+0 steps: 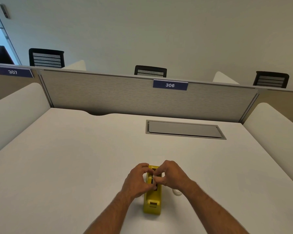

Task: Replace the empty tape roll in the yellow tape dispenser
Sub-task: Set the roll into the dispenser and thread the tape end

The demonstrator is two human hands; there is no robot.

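The yellow tape dispenser (152,202) stands on the white desk (74,166), its cutter end toward me. My left hand (137,180) curls against its left side, thumb and fingers over the open well. My right hand (172,174) reaches in from the right, fingertips pinching a small pale piece in the well; whether it is the roll or its core is hidden by my fingers. A clear tape roll (177,192) lies on the desk just right of the dispenser, partly behind my right wrist.
A grey cable hatch (184,129) is set into the desk further back. A fabric partition (125,93) with a "306" label closes the far edge, and white side dividers (274,125) flank the desk. Black chairs stand beyond.
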